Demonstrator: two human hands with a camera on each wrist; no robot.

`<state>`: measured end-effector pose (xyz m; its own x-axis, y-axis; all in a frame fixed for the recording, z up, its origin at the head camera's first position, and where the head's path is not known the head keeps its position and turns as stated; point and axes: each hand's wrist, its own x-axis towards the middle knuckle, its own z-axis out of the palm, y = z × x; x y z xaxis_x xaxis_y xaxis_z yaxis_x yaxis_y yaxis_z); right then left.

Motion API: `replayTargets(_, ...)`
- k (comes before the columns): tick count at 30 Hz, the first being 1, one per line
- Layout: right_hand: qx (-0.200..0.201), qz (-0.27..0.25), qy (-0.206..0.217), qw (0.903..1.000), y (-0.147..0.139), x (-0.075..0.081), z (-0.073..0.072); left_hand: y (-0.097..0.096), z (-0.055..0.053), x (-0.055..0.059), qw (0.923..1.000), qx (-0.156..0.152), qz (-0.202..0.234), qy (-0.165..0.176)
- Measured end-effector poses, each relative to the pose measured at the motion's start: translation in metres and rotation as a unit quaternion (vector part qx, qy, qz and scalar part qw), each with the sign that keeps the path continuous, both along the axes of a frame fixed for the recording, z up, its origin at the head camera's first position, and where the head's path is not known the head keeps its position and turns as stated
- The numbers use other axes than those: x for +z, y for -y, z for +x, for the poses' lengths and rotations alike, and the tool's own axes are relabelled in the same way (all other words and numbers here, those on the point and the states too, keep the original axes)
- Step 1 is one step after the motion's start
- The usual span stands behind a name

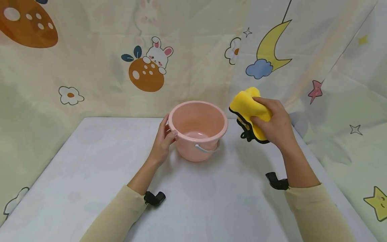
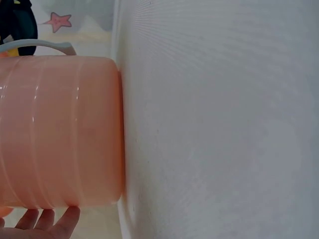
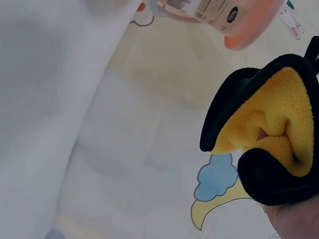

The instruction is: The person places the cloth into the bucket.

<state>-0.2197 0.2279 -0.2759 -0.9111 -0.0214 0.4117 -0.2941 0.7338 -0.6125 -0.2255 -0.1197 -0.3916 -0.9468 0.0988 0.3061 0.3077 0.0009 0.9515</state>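
A pink bucket [image 1: 198,148] stands upright on the white table, its pale handle [image 1: 207,149] hanging down at the front. My left hand [image 1: 163,141] holds the bucket's left side, thumb by the rim; in the left wrist view its fingertips [image 2: 67,221] touch the bucket wall [image 2: 65,134]. To the right of the bucket, my right hand [image 1: 273,122] grips a bunched yellow cloth [image 1: 249,107] with black edging, raised above the table. The right wrist view shows the folded cloth [image 3: 279,109] close up, with part of the hand [image 3: 299,219] below it.
The white table [image 1: 99,161] reaches back to a patterned curtain [image 1: 193,50] with rabbits, a moon and stars. A printed label [image 3: 219,12] is on the bucket's side in the right wrist view. Each wrist wears a black mount [image 1: 155,199].
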Motion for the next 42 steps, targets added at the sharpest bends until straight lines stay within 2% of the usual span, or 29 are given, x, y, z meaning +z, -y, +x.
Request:
replayTargets(10, 0.020, -0.014, -0.030, 0.9993, 0.023, 0.019, -0.001, -0.001, -0.001, 0.000, 1.0000, 0.002, -0.005, 0.003)
replayTargets(15, 0.051, -0.030, -0.052, 0.9969, 0.036, 0.026, -0.006, -0.001, -0.002, -0.001, 1.0000, 0.004, -0.004, 0.005)
replayTargets(22, 0.090, -0.040, -0.058, 0.9934, 0.057, 0.032, -0.011, -0.003, -0.002, -0.002, 1.0000, 0.004, -0.004, 0.006)
replayTargets(33, 0.138, -0.039, -0.034, 0.9891, 0.089, 0.022, -0.026, -0.004, 0.000, 0.001, 0.9998, 0.009, -0.015, 0.011)
replayTargets(42, 0.175, -0.006, 0.003, 0.9845, 0.110, 0.003, -0.037, -0.003, 0.001, 0.002, 0.9994, 0.018, -0.025, 0.015)
